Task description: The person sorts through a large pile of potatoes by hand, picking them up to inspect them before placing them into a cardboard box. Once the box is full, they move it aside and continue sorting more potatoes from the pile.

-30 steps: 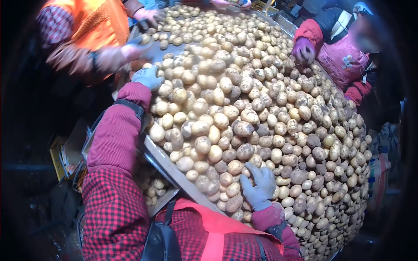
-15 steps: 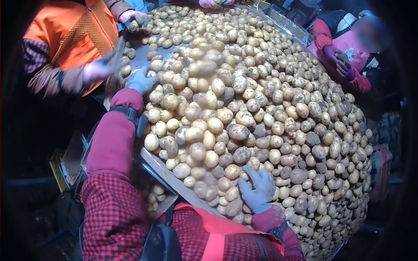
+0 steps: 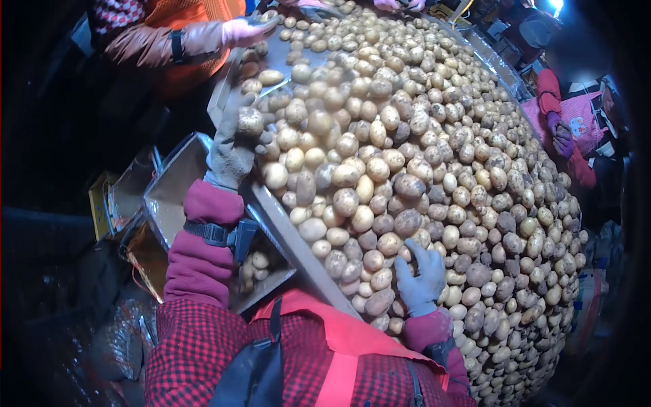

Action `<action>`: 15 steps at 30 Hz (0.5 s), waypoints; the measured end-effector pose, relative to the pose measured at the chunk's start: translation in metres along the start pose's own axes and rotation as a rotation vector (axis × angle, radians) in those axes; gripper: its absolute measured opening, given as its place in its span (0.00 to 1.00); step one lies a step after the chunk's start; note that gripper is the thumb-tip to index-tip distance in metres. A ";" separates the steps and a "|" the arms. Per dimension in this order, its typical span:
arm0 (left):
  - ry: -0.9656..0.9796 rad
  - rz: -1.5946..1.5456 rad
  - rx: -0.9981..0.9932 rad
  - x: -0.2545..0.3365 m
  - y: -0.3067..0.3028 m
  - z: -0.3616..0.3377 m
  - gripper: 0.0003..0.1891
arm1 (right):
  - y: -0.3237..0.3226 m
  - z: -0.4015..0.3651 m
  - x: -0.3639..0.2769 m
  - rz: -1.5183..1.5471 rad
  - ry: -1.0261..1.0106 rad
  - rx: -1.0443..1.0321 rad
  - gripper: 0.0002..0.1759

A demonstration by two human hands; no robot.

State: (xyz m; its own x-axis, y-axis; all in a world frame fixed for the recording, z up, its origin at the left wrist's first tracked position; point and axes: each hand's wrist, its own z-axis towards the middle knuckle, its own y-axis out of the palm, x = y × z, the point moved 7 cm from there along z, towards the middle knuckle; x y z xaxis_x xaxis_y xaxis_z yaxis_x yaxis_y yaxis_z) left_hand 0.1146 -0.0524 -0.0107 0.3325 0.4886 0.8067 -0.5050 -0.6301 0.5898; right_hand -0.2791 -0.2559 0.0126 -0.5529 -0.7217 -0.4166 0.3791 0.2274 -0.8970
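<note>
My left hand (image 3: 232,150), in a grey glove, is at the left edge of a large heap of potatoes (image 3: 441,169). Its fingers curl around a soiled potato (image 3: 250,121). Near the lower middle of the heap, my right hand (image 3: 422,275), also gloved, rests on the potatoes with fingers spread and nothing held in them. Pale and dirt-covered potatoes lie around both hands.
A metal rim (image 3: 305,264) borders the heap beside my body. Below my left arm stand a bin with potatoes (image 3: 255,266) and an open box (image 3: 178,186). A co-worker in an orange vest (image 3: 190,13) is at upper left, another person in pink (image 3: 576,129) at right.
The view has shifted, so the heap appears moved. My left hand has gone from open on the potatoes to holding one at the edge. The orange-vested co-worker's hands have moved.
</note>
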 end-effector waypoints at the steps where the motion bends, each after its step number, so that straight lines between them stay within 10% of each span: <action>1: -0.013 0.030 0.034 0.001 -0.009 -0.017 0.34 | -0.001 0.000 -0.001 0.009 -0.008 0.010 0.22; 15: 0.065 0.430 0.844 0.035 -0.177 -0.231 0.35 | 0.006 0.000 0.000 0.075 -0.025 -0.019 0.20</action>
State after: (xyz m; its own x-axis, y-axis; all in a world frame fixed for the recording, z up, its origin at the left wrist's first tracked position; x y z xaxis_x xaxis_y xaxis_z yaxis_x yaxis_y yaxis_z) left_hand 0.0319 0.2158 -0.0957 0.1939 0.1296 0.9724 0.1771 -0.9796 0.0953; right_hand -0.2768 -0.2546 0.0073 -0.5044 -0.7181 -0.4795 0.4050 0.2937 -0.8659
